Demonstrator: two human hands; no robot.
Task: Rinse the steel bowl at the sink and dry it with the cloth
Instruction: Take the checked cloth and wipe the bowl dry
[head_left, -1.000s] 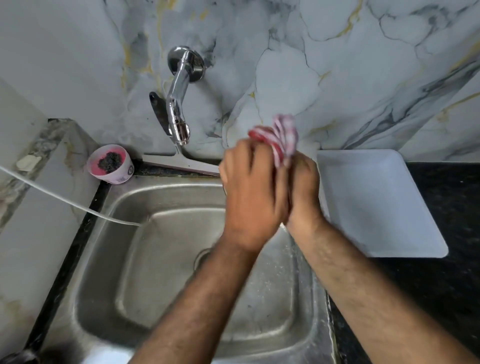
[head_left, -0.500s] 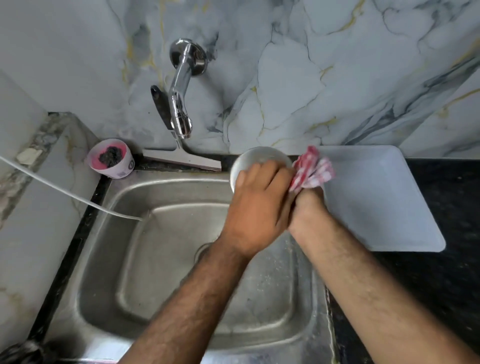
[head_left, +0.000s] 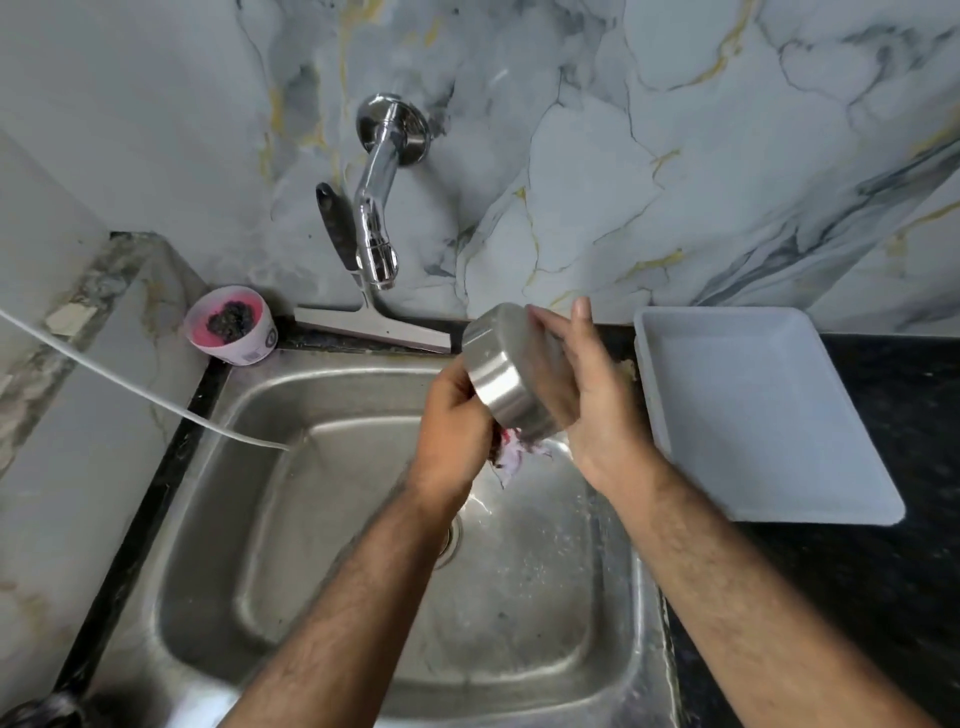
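Nearest the camera lies the square brushed stainless-steel sink basin (head_left: 322, 545), wet, its round drain partly hidden under the left forearm. Both bare forearms reach up from six o'clock and meet over the basin's far right part.

The left hand (head_left: 454, 428) curls around the lower left wall of the round, flat-bottomed steel bowl (head_left: 506, 371), which is held above the sink, turned bottom-up and tilted so its base faces up and toward eleven o'clock. Under the bowl's rim, at the hand's four o'clock, the crumpled red-and-white checked cloth (head_left: 514, 457) hangs out; whether the left fingers pinch it or press it into the bowl cannot be told, since the bowl's mouth faces away.

The right hand (head_left: 597, 395) cups the bowl's right side, palm against the wall, fingers loosely spread and pointing toward twelve o'clock.

At three o'clock from the hands a white rectangular plastic tray (head_left: 779, 467) sits on the black speckled counter (head_left: 883, 597). At ten o'clock, behind the sink edge, lies a squeegee with a black handle (head_left: 371, 325), and further left a small pink-and-white tub with a dark scrubber (head_left: 231, 325). Above, at twelve o'clock, the chrome wall tap (head_left: 376, 208) juts from the grey marble-patterned wall (head_left: 675, 156).
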